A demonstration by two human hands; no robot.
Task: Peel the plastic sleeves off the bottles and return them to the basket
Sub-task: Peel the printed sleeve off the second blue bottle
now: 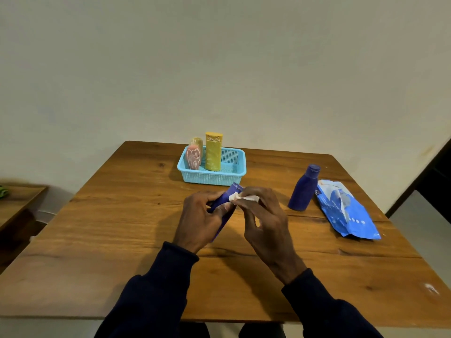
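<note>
My left hand (199, 219) grips a dark blue bottle (227, 203) tilted above the middle of the wooden table (122, 240). My right hand (263, 223) pinches a white strip of plastic sleeve (242, 197) pulled away from the bottle's upper part. A light blue mesh basket (234, 174) stands behind my hands. In it are a tall yellow bottle (213, 152), a pink bottle (193, 157) and a smaller yellowish bottle (198, 142) behind the pink one. A second dark blue bottle (303, 189) stands upright at the right.
A crumpled blue and white plastic sleeve (346, 211) lies on the table right of the standing blue bottle. A lower wooden surface (17, 203) sits at the far left. A plain wall runs behind the table.
</note>
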